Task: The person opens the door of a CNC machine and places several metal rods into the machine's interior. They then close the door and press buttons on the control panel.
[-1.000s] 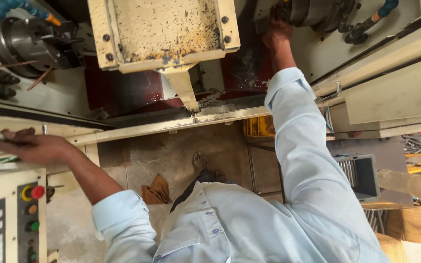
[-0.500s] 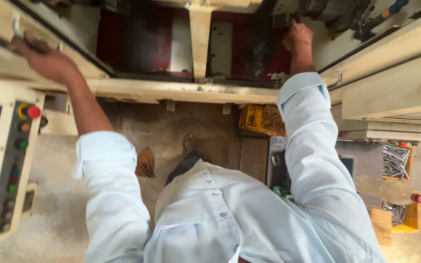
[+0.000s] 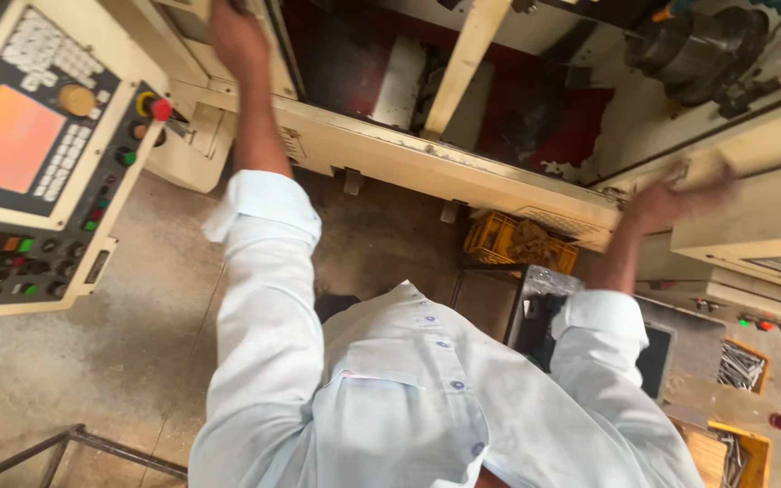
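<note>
Head cam looking straight down over person in pale shirt, standing at a cream-painted machine tool. Left hand (image 3: 239, 38) is reaching up-left to the sliding door (image 3: 228, 18) edge at the far left of the machine opening, just right of the control panel (image 3: 38, 154); fingers running out of frame, so cannot tell whether clenched on the edge or only pressing flat. Right hand (image 3: 675, 199) is blurring badly at the right, lying on or just over the cream guard rail (image 3: 752, 149) of the enclosure; looks spread rather than closed, but grip state not readable. Judgement: the door is sheet metal on a track, so stiff and fairly heavy, prob. dragging on chips; painted face likely slick w/ oil, so best taken at the vertical edge or a handle, not the flat panel. Inside the opening a red-stained bed (image 3: 535, 126) is showing, w/ a cream diagonal bar (image 3: 463, 63) crossing it and a dark chuck (image 3: 693, 54) far right. Near the feet: yellow crate (image 3: 499, 237) w/ brown swarf tucked under the machine lip, dark bin just beside it, trays of metal rods (image 3: 738, 366) at near right. Floor is bare concrete.
</note>
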